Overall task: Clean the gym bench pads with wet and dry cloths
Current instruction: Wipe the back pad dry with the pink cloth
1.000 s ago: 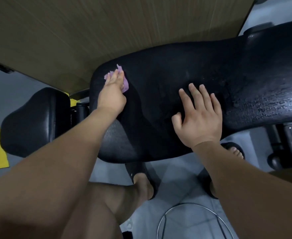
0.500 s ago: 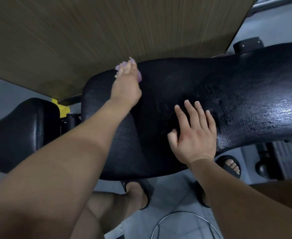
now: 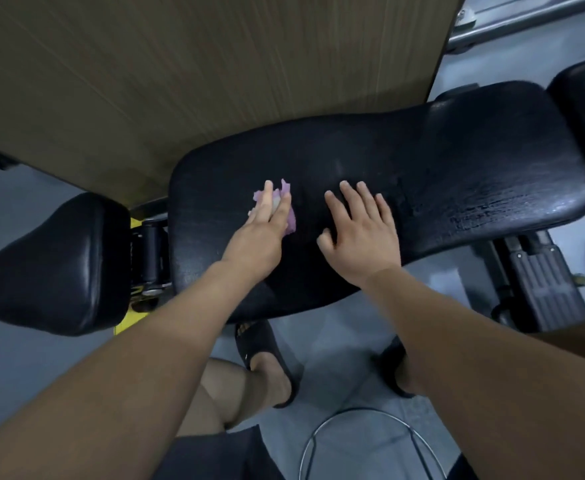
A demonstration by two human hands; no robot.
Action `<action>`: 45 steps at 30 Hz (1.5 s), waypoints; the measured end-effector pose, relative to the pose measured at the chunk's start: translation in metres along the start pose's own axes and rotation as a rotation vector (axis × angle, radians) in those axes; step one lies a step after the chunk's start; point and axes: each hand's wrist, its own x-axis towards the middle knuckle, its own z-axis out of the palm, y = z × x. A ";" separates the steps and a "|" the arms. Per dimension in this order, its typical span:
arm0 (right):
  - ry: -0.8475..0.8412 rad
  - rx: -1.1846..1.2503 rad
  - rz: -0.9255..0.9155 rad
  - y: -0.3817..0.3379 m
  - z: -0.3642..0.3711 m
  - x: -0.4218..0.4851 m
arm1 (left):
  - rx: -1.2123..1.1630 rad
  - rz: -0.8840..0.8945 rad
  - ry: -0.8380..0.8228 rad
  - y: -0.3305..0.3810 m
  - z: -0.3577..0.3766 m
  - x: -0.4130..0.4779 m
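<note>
Bench pad (image 3: 422,161) lies under both hands, its long axis running off to their right and slightly away. The left hand (image 3: 260,233) presses the purple cloth (image 3: 291,220) flat onto it with straight fingers, nothing curled round the cloth. The right hand (image 3: 363,237), just beside it, rests spread and empty on the pad (a brace, probably). Most of the pad's length, glossy patch (image 3: 512,206) included, stretches beyond the right hand, so the cloth hand is the farther one.

Purple cloth (image 3: 291,221) crumpled flat on long black bench pad (image 3: 440,161); pad's right end glossy.
</note>
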 end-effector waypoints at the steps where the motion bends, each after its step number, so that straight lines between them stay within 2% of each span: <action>1: -0.001 -0.003 -0.016 0.007 -0.005 0.000 | -0.002 -0.015 -0.006 0.002 0.000 0.000; 6: 0.011 -0.053 0.116 0.056 -0.025 0.015 | -0.015 -0.068 -0.025 0.006 -0.004 0.014; 19: 0.124 -0.035 0.109 0.068 -0.015 0.025 | 0.014 -0.094 -0.006 0.030 -0.064 0.173; 22: 0.130 -0.031 0.111 0.068 -0.014 0.025 | -0.035 -0.084 0.024 0.037 -0.053 0.156; 27: 0.139 -0.050 0.113 0.068 -0.014 0.025 | -0.005 0.108 0.067 0.047 -0.020 0.080; 35: 0.191 -0.029 0.109 0.067 -0.012 0.025 | 0.019 -0.052 0.047 0.068 -0.056 0.184; 37: 0.184 -0.035 0.118 0.068 -0.012 0.025 | -0.003 -0.014 0.072 0.069 -0.045 0.174; 42: 0.202 -0.040 0.120 0.067 -0.011 0.025 | -0.040 0.152 0.085 0.066 -0.009 0.076; 45: 0.211 -0.038 0.121 0.067 -0.010 0.026 | -0.011 0.121 0.064 0.065 -0.018 0.093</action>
